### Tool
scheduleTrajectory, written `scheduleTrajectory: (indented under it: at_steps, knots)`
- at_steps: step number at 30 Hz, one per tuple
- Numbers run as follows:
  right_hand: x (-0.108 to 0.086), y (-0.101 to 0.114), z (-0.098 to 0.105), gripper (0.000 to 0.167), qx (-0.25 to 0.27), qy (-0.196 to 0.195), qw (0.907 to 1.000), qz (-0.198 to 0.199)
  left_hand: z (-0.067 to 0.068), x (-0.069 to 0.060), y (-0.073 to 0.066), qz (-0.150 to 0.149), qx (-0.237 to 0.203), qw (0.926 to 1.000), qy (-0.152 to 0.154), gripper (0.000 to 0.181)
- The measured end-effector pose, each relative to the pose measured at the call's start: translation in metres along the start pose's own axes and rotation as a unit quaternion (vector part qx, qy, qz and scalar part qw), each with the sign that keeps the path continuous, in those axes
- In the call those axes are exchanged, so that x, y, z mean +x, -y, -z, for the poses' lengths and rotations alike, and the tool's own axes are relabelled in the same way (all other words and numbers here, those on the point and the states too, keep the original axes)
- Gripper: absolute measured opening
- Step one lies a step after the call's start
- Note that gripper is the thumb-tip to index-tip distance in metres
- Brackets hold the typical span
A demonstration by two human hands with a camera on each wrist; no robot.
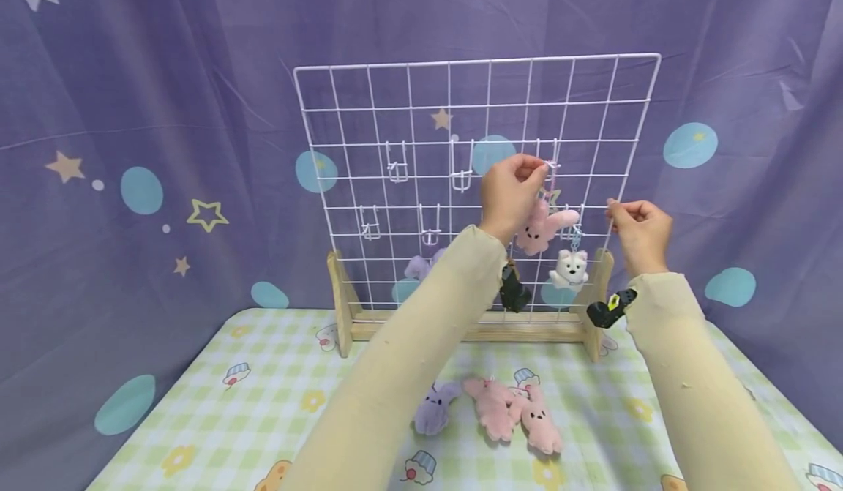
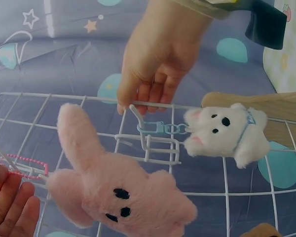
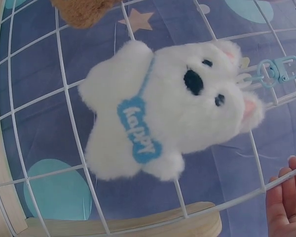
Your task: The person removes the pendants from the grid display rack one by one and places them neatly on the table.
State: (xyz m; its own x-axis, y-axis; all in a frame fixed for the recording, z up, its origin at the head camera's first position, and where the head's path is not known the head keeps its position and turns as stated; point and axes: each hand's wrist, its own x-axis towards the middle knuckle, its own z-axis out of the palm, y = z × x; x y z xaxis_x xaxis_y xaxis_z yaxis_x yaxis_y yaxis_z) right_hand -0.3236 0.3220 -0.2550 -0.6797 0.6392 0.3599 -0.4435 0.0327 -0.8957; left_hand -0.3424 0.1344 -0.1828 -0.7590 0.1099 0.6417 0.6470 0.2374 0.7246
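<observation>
In the head view my left hand [image 1: 514, 191] is raised to an upper right hook of the white wire grid [image 1: 489, 61]. Its thumb and fingertips pinch the pink bead chain [image 2: 27, 160], from which a pink plush bunny [image 2: 130, 195] dangles. At the grid's right edge, my right hand [image 1: 642, 231] grips the outer wire. Between the two hands, a white plush dog [image 3: 163, 103] with a blue "happy" tag hangs by a light blue clasp [image 3: 281, 70] from a lower hook. Whether the pink chain is fully over its hook is hard to tell.
Wooden feet [image 1: 340, 304] hold the grid upright on a checked tablecloth [image 1: 211, 396]. Several other hooks line the grid. A purple plush [image 1: 418, 267] and a brown plush [image 3: 84, 11] hang low. On the cloth lie a purple bunny [image 1: 435, 409] and two pink plushes [image 1: 494, 407].
</observation>
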Motion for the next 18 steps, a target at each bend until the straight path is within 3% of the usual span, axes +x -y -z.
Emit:
scheduleTrajectory:
  at_steps: [15, 18]
  knots:
    - [0.000, 0.002, -0.001, 0.020, -0.010, 0.005, 0.9999, -0.006, 0.005, -0.004, -0.011, -0.009, -0.029, 0.9995, 0.009, 0.012]
    - [-0.001, 0.002, -0.001, 0.020, -0.016, 0.006, 0.9998, -0.008, 0.007, -0.007, -0.012, -0.015, -0.053, 0.9984, 0.008, 0.012]
